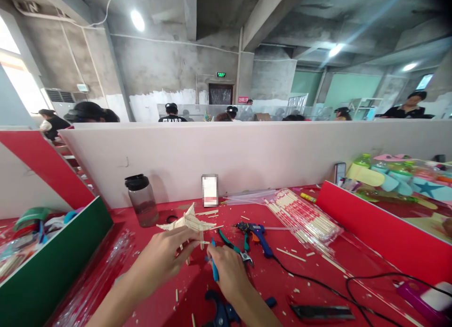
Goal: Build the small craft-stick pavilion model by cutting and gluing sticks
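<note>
Head view, red worktable. A small model built of wooden sticks, shaped like a peaked roof, stands at the centre of the table; its long axis runs 9-to-3 across the view, peak up.

Left hand: comes in from 7 o'clock, fingers curled around the near lower edge of the stick model, touching it and steadying it. Closed lightly on the model's base as far as I can tell; the thumb side is hidden.

Right hand: just at 4 o'clock of the model, closed around a blue-handled tool whose tip points up to 12, toward the model's right lower corner. Tip is near or touching a stick there; cannot tell which. Tool type unclear (tweezers or small cutter).

Key relation: the model lies at 11 o'clock from the right hand's grip, close; the left hand is the nearer one and is already on it.

Around: green-handled pliers and a blue glue gun at 3 o'clock of the model, a bundle of sticks in clear wrap farther out at 2, a dark-lidded bottle at 10. Loose stick offcuts are scattered on the table.
</note>
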Tool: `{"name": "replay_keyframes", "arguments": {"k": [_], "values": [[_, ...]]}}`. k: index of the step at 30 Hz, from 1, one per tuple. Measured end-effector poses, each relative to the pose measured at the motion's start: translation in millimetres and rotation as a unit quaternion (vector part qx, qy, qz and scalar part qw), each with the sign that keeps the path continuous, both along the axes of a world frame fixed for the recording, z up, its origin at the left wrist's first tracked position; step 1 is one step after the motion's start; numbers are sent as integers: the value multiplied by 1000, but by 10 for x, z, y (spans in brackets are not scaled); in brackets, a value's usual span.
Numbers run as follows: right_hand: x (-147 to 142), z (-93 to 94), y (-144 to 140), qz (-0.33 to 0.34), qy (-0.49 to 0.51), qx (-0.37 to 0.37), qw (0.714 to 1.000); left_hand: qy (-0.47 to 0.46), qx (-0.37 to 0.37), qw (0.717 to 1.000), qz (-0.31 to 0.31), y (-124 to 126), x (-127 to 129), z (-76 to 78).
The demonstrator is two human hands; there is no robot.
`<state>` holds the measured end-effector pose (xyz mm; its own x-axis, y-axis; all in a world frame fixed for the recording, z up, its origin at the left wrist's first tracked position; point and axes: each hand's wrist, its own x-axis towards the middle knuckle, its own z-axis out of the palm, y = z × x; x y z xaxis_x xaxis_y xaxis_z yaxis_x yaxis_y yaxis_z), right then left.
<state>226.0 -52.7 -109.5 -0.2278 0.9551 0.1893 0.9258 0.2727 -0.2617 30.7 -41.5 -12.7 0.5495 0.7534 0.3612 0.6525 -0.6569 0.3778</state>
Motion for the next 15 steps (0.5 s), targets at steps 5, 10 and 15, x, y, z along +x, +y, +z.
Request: {"name": "replay_keyframes", "arguments": {"k": [5, 10, 15], "values": [[190, -19, -61, 9, 180, -3, 984, -22, -18, 1000, -11, -8, 15, 7], [294, 56, -186, 72, 497, -62, 863, -82, -48, 995, -40, -62, 87, 54], [234, 97, -267, 103, 686, -116, 711, -124, -124, 982, -68, -138, 251, 20]]}}
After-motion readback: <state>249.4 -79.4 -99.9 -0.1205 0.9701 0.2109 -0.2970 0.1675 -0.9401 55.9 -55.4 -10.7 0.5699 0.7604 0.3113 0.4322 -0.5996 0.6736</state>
